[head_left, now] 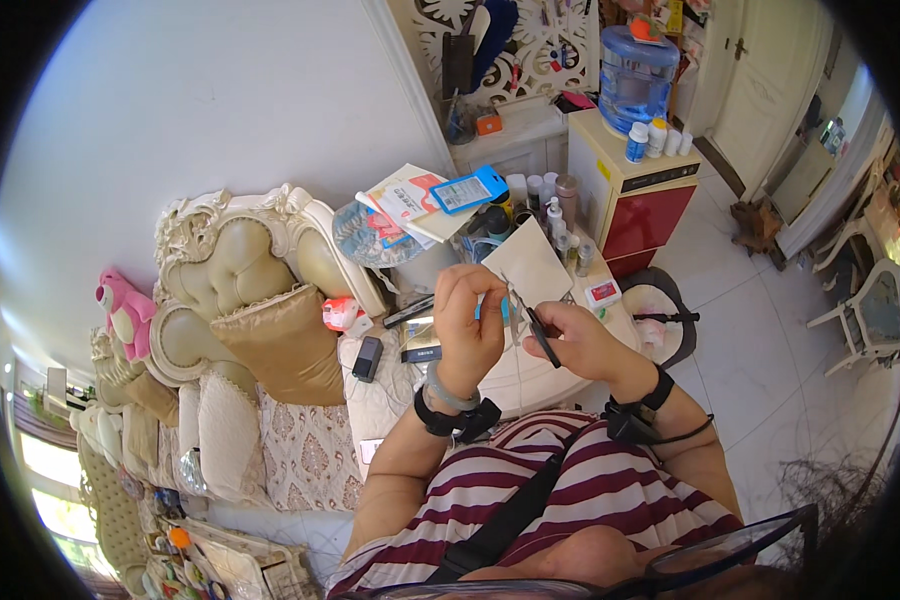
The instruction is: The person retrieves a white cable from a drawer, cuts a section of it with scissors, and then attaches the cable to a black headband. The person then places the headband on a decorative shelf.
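My left hand is raised in front of my chest, its fingers curled and pinched together. What they hold, if anything, is too small to make out. Close beside it, my right hand is closed around a slim black-handled tool with a thin silvery end. That end points up toward my left fingertips; its exact kind does not show. Both hands are above the edge of a pale round-edged table. A square cream board or box lid lies just beyond them.
Bottles and a small white-and-red box stand on the table. Beyond is a water dispenser on a cream-and-red cabinet. To the left, a carved sofa bears a gold cushion and a dark handheld device. A black-rimmed stool stands right.
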A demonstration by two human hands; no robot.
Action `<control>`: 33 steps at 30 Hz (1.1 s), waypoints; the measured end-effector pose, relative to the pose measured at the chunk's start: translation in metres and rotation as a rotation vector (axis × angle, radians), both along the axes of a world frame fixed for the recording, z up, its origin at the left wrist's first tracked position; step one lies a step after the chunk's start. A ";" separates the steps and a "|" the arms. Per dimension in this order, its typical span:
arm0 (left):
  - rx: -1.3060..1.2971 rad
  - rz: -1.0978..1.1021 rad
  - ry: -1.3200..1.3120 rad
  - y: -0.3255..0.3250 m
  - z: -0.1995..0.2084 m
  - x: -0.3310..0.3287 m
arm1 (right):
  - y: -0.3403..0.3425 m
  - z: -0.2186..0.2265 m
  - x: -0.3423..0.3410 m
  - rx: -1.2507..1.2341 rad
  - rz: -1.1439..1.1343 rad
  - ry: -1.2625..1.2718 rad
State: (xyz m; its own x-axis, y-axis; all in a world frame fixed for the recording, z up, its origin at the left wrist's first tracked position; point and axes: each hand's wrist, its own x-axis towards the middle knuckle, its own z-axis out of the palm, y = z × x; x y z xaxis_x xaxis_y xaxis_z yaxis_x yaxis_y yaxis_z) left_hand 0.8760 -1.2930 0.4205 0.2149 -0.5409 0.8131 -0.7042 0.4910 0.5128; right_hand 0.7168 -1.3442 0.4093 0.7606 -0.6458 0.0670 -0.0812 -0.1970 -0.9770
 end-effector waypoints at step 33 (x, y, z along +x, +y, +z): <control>0.373 -0.427 0.233 0.004 0.004 0.016 | -0.012 -0.010 -0.008 0.279 0.177 -0.099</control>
State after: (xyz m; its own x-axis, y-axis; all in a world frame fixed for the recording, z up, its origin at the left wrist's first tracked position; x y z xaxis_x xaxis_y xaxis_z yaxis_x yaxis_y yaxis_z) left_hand 0.8915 -1.2890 0.4246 0.0659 -0.8579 0.5096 -0.3333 0.4625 0.8216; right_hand 0.7090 -1.3563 0.3993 0.8612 -0.5080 -0.0145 0.0281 0.0760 -0.9967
